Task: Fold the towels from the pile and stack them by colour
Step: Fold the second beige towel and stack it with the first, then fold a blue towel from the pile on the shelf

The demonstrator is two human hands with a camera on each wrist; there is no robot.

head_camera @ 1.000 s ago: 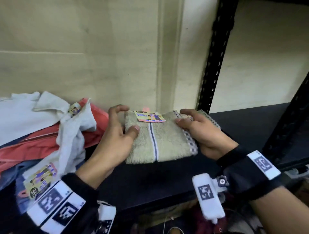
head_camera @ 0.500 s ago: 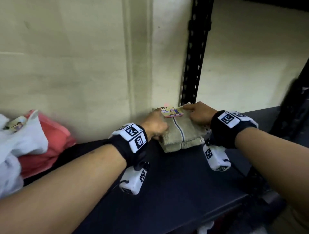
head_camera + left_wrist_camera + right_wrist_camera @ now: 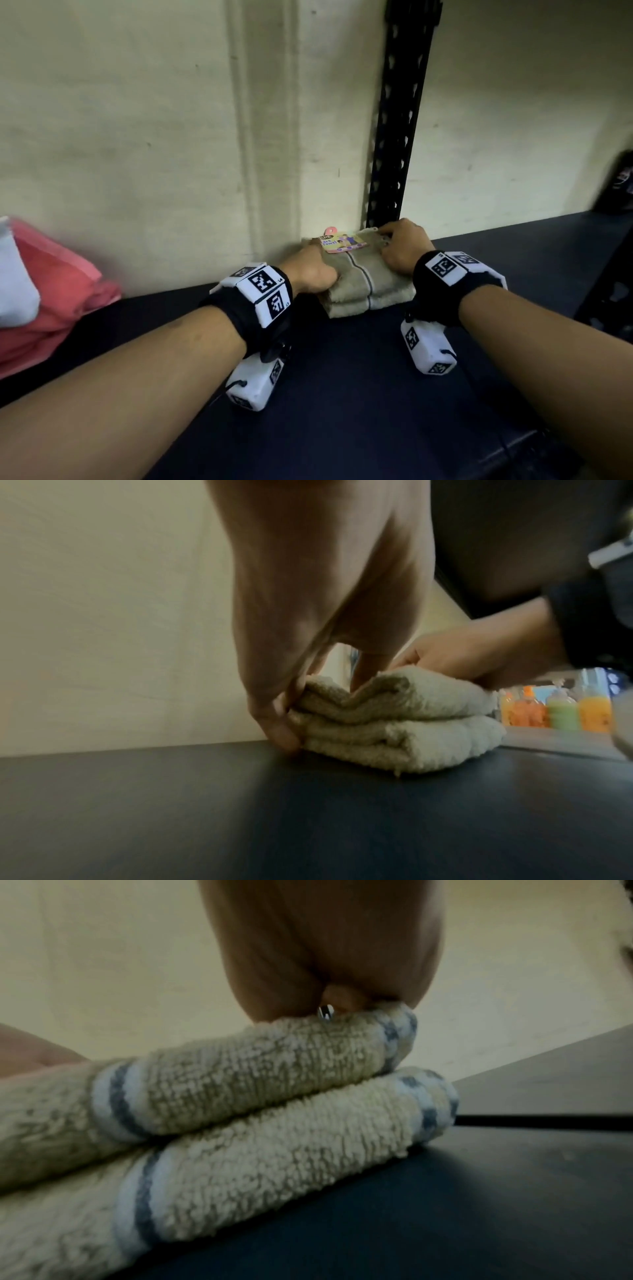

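I have the folded beige terry towel with the blue-grey stripe point(image 3: 371, 284) down on the dark shelf board point(image 3: 342, 394), pushed back against the cream wall point(image 3: 137, 137) beside the black perforated upright point(image 3: 394, 137). My left hand point(image 3: 313, 270) grips its left end, fingers curled down round the side of the layers to the board, thumb on top. My right hand point(image 3: 402, 248) holds the right end, fingers curled over the top edge near the colourful paper label point(image 3: 344, 242). The wrist views show two thick rolls of terry, one upon the other; whether that is one towel doubled or two stacked I cannot tell.

This looks like the placing step, so next I should let go without dragging the top layer askew, then reach left for another piece. The pile waits there: a coral-pink cloth point(image 3: 58, 284) with a white cloth point(image 3: 15, 274) over it, well apart from this stack. Nothing lies between; only the upright crowds my right hand's withdrawal.
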